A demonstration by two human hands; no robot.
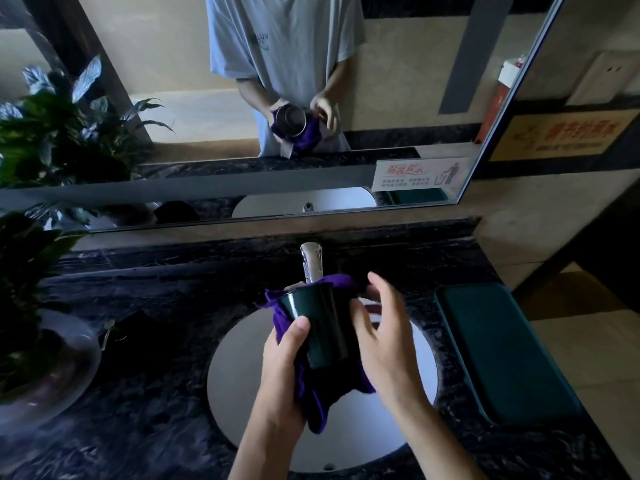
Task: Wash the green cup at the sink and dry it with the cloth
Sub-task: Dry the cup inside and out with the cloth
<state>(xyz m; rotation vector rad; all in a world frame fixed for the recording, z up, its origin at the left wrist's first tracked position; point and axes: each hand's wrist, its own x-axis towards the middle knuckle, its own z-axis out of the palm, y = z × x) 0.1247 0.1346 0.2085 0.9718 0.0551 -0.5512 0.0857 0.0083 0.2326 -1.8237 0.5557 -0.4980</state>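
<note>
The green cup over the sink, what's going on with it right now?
A person is drying the green cup over the white sink. The left hand holds the cup wrapped in a purple cloth, thumb pressed on its side. The right hand is on the cup's other side with fingers spread. The cup tilts with its mouth toward the faucet, and no water can be seen running.

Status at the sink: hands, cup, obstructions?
Left hand gripping dark green cup through purple cloth. Right hand open against cup's side. Chrome faucet close behind; nothing blocking.
</note>
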